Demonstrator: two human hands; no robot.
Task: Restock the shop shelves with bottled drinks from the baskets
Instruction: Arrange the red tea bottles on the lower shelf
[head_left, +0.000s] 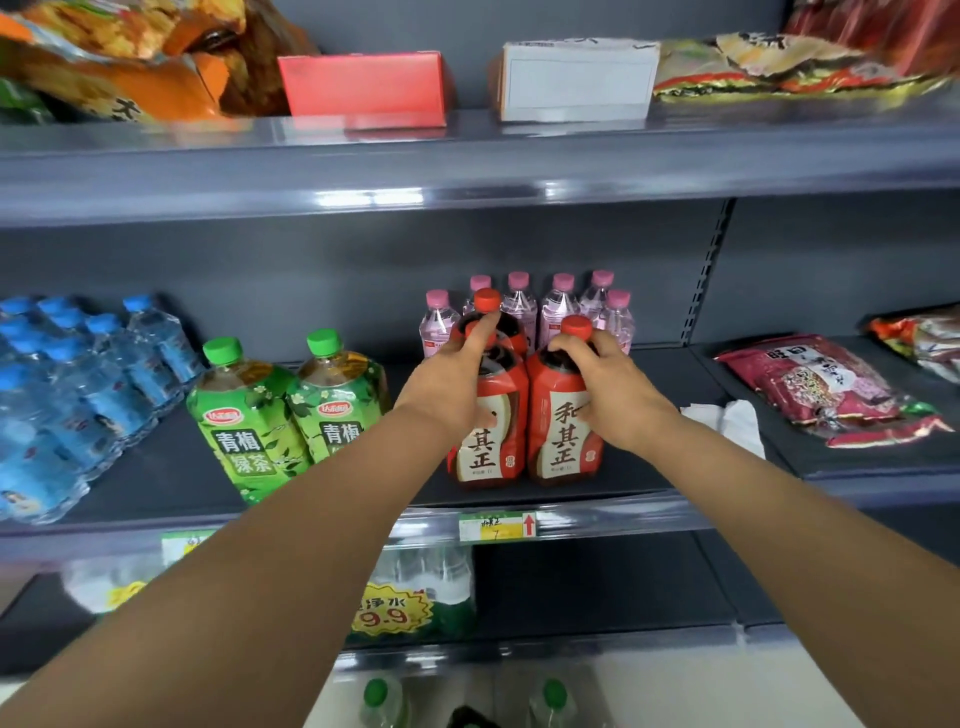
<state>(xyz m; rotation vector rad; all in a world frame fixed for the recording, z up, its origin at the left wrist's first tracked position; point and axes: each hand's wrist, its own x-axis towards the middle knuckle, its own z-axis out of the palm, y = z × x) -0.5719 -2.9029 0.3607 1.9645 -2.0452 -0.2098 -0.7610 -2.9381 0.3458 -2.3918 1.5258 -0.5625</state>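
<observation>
Two large red-labelled drink bottles stand side by side at the front of the middle shelf (571, 506). My left hand (452, 384) grips the shoulder of the left red bottle (488, 441). My right hand (608, 384) grips the neck and shoulder of the right red bottle (561, 436). A third red-capped bottle (488, 306) stands right behind the left one. Several pink-capped water bottles (556, 306) are lined up at the back.
Two green tea bottles (291, 410) stand to the left, and blue-capped water packs (67, 395) fill the far left. Red snack bags (826, 389) and a white tissue (727, 415) lie to the right. Boxes and snack bags sit on the upper shelf (467, 171). Green-capped bottles (379, 696) show below.
</observation>
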